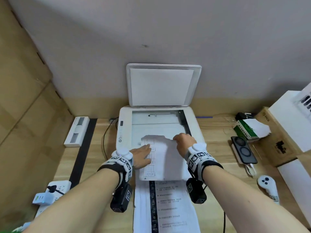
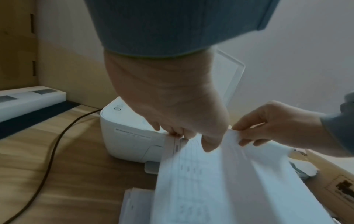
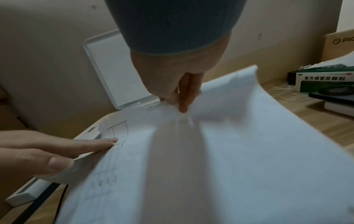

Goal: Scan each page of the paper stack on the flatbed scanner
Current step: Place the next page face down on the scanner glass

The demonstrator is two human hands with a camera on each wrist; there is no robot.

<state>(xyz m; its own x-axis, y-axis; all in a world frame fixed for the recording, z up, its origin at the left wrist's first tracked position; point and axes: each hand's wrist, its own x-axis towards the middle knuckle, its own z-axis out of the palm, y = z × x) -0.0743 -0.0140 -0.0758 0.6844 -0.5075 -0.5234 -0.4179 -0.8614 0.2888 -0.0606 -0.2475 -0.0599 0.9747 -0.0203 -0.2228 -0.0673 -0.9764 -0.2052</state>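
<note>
Printed pages, the stack [image 1: 168, 207], lie on the worktop [image 1: 218, 174] just in front of the scanner [image 1: 123, 132], nearest the camera. Above them a sheet [image 1: 166, 162] with a ruled table is held partly over the scanner's front edge and its glass [image 1: 156, 126], bowed and blurred. Fingers of the left hand [image 1: 140, 157] lie straight and flat on the sheet's left side, curled round nothing. At the sheet's far edge, the right hand [image 1: 184, 142] has a pinching grip on the paper, thumb against fingers, as the left wrist view shows; whether the sheet touches the glass is hard to tell. Behind the glass the lid [image 1: 161, 86] stands raised. Right of the scanner lie a phone [image 1: 244, 149], a green box [image 1: 245, 130] and a white controller [image 1: 267, 184]; left of it sits a power strip [image 1: 50, 194].
</note>
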